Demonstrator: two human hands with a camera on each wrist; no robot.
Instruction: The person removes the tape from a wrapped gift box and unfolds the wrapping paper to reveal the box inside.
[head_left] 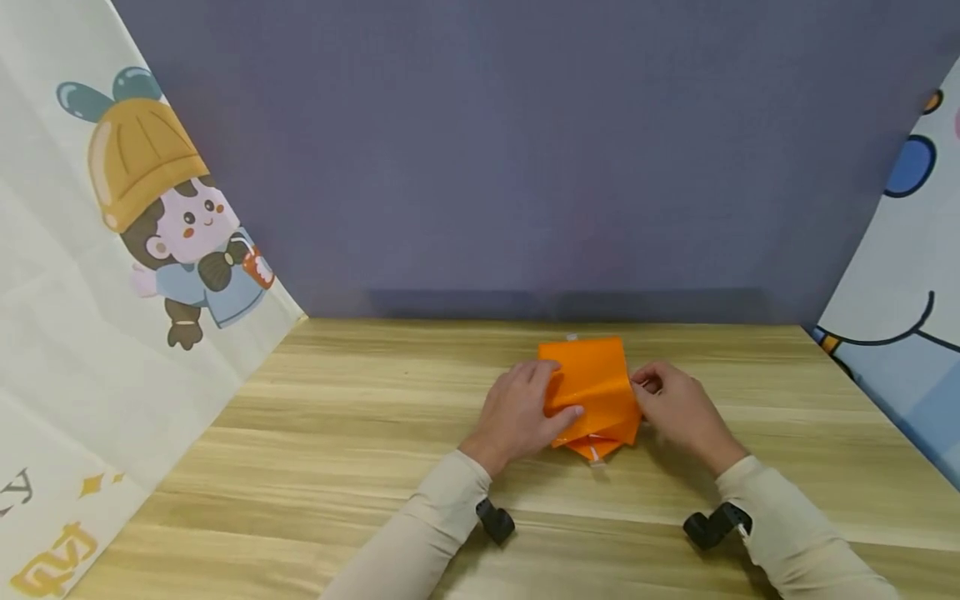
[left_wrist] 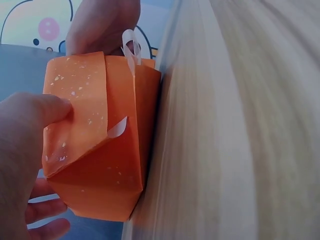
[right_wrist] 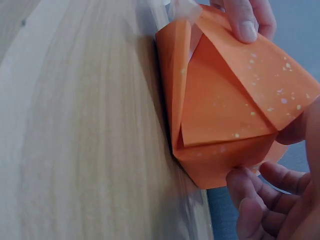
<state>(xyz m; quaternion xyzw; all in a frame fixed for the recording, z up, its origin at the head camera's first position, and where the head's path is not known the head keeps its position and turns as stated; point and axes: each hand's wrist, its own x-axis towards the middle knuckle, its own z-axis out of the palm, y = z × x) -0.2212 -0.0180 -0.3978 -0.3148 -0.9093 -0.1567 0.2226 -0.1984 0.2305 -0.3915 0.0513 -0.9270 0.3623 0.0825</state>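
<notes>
A package wrapped in orange paper (head_left: 588,379), flecked with pale spots, lies on the wooden table. Its near end shows folded flaps in both wrist views. My left hand (head_left: 521,412) holds it from the left, thumb pressed on the paper and fingers spread over its far side. At the right edge, my right hand (head_left: 678,408) has its fingers curled in and pinches the paper at the side. Clear tape (left_wrist: 131,47) sticks up from one edge of the package. Another piece of tape (head_left: 597,460) shows at its near tip in the head view.
The light wooden table (head_left: 337,450) meets a grey-blue partition (head_left: 480,167) just behind the package. Cartoon-printed cloth (head_left: 67,333) stands on the left, and another printed cloth (head_left: 892,258) on the right. Each wrist carries a small black camera (head_left: 495,522).
</notes>
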